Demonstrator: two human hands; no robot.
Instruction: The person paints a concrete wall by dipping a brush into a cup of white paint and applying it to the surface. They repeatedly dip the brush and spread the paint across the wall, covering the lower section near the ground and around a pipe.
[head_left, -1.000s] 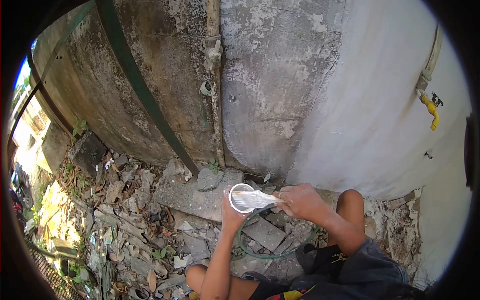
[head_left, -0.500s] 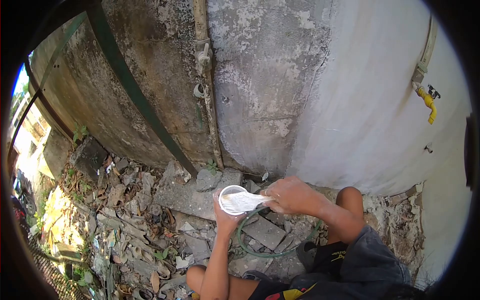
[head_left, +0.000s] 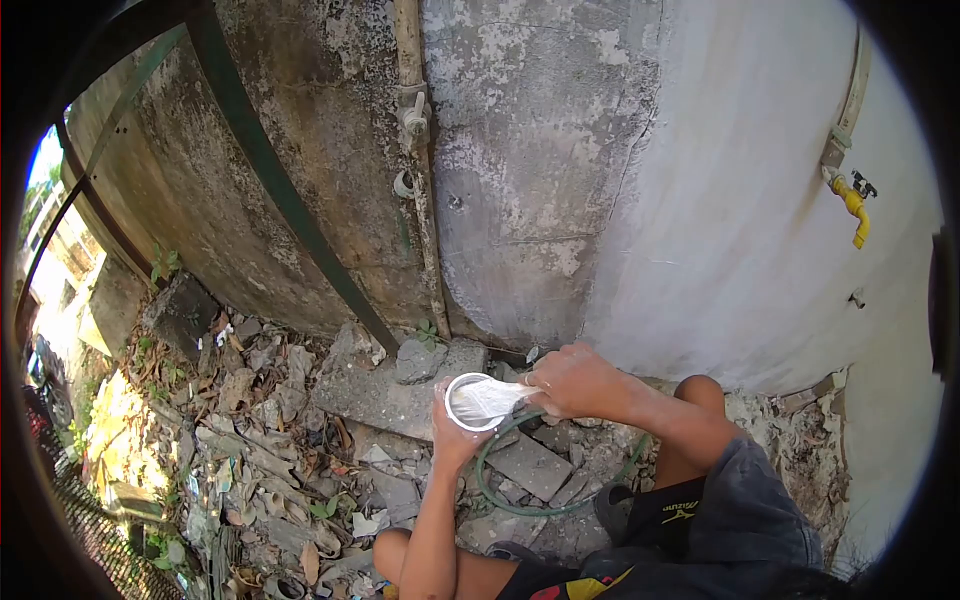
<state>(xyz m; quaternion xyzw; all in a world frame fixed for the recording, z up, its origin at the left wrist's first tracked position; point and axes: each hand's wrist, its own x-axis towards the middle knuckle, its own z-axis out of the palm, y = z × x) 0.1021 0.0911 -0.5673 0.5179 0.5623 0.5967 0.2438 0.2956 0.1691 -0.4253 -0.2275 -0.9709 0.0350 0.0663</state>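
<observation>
By the wall [head_left: 540, 180], the left hand [head_left: 453, 442] wraps fingers round a cup [head_left: 474, 428]; the right hand [head_left: 578, 383] pinches a brush [head_left: 490, 399] inside, seemingly loading it; lifting it calls for steadiness.

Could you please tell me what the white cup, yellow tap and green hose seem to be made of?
White cup: probably smooth plastic, judging by its even, thin rim.
Yellow tap: likely plastic with a slight sheen, given its uniform colour, though painted metal is possible.
Green hose: dull, flexible plastic or rubber, I cannot tell which; it bends in a smooth loop.
</observation>
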